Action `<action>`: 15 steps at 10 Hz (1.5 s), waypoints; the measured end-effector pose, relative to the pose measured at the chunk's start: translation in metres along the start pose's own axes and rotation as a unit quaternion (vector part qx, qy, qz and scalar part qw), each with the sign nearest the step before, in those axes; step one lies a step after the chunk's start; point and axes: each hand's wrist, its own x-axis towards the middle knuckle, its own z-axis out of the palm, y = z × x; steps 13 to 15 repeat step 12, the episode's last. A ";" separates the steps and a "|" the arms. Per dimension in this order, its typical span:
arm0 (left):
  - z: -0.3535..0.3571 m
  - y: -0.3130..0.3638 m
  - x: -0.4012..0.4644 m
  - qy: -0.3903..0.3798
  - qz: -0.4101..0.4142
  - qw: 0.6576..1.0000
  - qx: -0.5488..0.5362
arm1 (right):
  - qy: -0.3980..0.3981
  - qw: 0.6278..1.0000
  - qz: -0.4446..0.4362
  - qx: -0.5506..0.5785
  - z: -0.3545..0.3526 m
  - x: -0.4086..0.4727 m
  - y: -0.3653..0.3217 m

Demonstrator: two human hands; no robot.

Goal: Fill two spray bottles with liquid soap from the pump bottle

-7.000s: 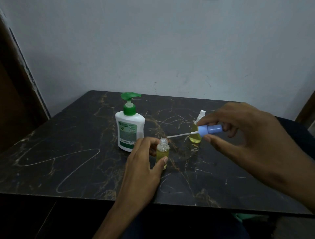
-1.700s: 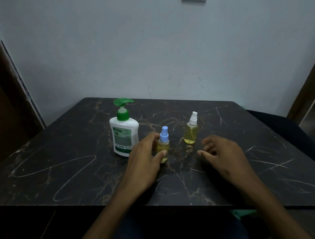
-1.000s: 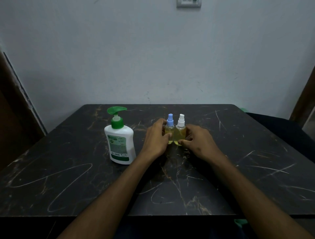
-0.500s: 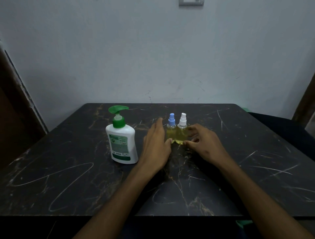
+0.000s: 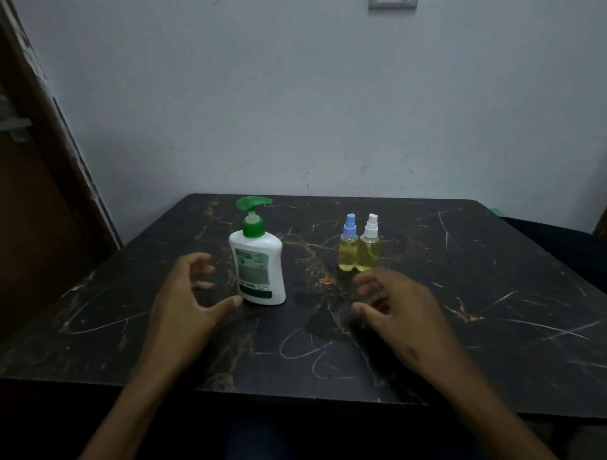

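Both spray bottles — blue-capped and white-capped — capped, filled yellow, touching at centre right. Released since half a second ago: left hand and right hand withdrawn, empty, fingers loose. Pump bottle centre-left — filling apparently complete.

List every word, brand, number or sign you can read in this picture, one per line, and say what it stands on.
No text can be read.
Pump bottle: its green and white label carries print and a small emblem, all too small and blurred to read.
Blue-capped spray bottle: no label or print shows.
White-capped spray bottle: no label or print shows.
Wall plate: no marking shows.
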 end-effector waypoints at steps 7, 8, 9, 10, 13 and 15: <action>0.047 -0.005 0.100 -0.112 0.077 0.990 0.036 | -0.024 0.996 -0.081 -0.039 0.101 0.118 -0.055; 0.052 -0.011 0.105 -0.102 0.074 0.992 0.024 | -0.034 0.996 -0.078 -0.037 0.105 0.128 -0.054; 0.055 -0.015 0.105 -0.091 0.078 0.993 0.012 | -0.039 0.996 -0.077 -0.037 0.105 0.131 -0.053; 0.056 -0.017 0.107 -0.094 0.084 0.992 0.013 | -0.043 0.995 -0.080 -0.036 0.107 0.132 -0.050; 0.051 -0.014 0.102 -0.098 0.070 0.993 -0.002 | -0.022 0.992 -0.108 -0.056 0.094 0.114 -0.045; 0.051 -0.014 0.102 -0.098 0.070 0.993 -0.002 | -0.022 0.992 -0.108 -0.056 0.094 0.114 -0.045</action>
